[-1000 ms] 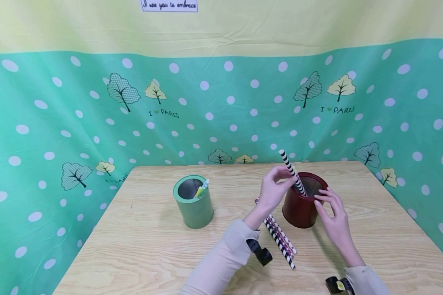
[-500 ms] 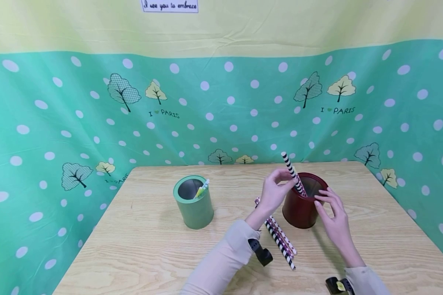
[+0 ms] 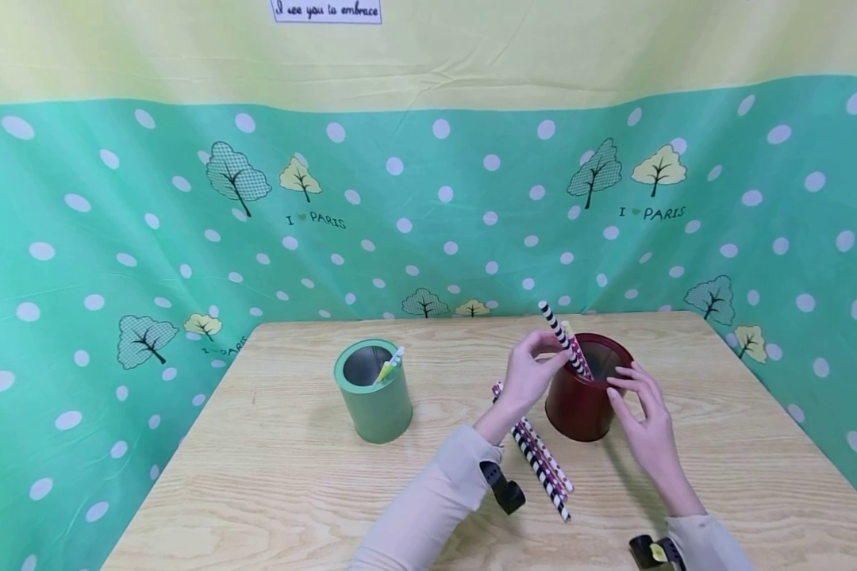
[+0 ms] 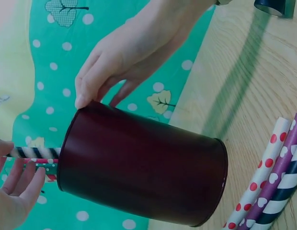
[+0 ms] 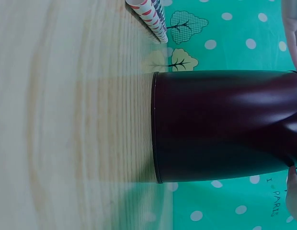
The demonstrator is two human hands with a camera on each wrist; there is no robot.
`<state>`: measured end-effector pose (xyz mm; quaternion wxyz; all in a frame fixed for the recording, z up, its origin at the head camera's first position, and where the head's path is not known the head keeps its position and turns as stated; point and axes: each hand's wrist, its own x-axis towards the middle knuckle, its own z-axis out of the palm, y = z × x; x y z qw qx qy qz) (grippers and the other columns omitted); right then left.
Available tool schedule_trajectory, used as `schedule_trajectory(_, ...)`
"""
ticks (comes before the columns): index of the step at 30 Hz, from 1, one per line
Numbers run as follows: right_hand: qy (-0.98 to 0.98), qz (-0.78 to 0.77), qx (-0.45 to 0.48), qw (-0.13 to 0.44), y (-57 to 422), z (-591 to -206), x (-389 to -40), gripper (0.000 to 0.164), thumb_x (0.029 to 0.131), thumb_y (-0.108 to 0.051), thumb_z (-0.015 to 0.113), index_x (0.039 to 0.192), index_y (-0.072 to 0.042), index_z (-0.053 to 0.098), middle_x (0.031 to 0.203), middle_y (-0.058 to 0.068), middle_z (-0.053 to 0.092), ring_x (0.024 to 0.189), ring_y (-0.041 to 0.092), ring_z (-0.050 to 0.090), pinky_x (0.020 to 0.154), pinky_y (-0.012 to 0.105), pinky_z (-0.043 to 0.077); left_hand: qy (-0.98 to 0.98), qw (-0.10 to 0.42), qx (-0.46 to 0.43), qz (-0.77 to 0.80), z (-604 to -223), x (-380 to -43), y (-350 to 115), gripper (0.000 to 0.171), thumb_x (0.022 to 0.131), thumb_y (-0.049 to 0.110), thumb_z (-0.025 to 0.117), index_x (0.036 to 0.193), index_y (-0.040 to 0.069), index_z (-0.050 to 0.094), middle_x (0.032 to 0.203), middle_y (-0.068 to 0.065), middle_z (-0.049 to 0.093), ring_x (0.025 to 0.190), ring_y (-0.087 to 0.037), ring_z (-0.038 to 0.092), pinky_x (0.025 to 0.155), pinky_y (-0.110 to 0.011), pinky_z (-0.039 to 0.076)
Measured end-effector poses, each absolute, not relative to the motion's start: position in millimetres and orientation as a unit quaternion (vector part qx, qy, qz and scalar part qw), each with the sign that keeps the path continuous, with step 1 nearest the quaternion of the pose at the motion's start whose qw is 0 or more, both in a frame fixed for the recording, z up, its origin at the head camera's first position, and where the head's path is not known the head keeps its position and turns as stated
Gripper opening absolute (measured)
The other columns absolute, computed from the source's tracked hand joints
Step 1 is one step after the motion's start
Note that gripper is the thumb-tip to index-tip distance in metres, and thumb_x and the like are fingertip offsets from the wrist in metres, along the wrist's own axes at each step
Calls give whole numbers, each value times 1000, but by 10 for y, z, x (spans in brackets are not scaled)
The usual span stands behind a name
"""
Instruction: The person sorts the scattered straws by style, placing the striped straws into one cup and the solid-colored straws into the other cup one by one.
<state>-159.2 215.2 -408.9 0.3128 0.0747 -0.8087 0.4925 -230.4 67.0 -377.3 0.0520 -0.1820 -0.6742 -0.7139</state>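
My left hand [image 3: 530,379] pinches a black-and-white striped paper straw [image 3: 557,327] at the left side of a dark red can [image 3: 578,408]. The straw stands tilted, its lower end inside the can. Right beside it leans a pink patterned straw [image 3: 575,346], also in the can. In the left wrist view, a green dotted straw [image 4: 50,167] shows near my left fingers. My right hand [image 3: 646,420] grips the can's rim on the right, thumb toward the near side. How far down the straws reach is hidden by the can wall.
Several patterned straws [image 3: 540,460] lie side by side on the wooden table [image 3: 278,476], partly under my left forearm. To the left stands a green can [image 3: 378,408] with a few light-coloured straws [image 3: 391,365] in it. A polka-dot curtain [image 3: 428,198] hangs behind the table.
The striped straw has sunk slightly lower and its top has tipped to the left, so the pink straw beside it shows more. My right hand has stayed at the can's rim.
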Motion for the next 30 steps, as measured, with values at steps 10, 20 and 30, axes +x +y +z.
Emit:
schedule_trajectory(10,-814,491,65,305,2167,-4106,-1615,18,83,4,54,101,8,57,116,20,48,125,0,24,105,27,19,-690,66,-182,-697,-3911,-2314,564,23,79,4,63,102,1,61,95,-10,63,86,-12,58,73,-19,48)
schedule_trajectory(20,-818,487,66,300,2334,-4363,-1758,20,84,-3,57,103,1,60,119,12,48,128,6,24,103,20,19,-721,53,-195,-663,-4044,-2276,355,21,80,9,62,101,2,61,93,-8,64,84,-8,57,72,-20,47)
schedule_trajectory(30,-820,486,62,297,2332,-4367,-1762,20,84,-3,57,103,1,60,119,12,48,127,3,24,102,17,19,-771,8,-231,-593,-4132,-2249,181,19,81,11,61,99,6,62,97,-4,63,86,-12,58,71,-18,47)
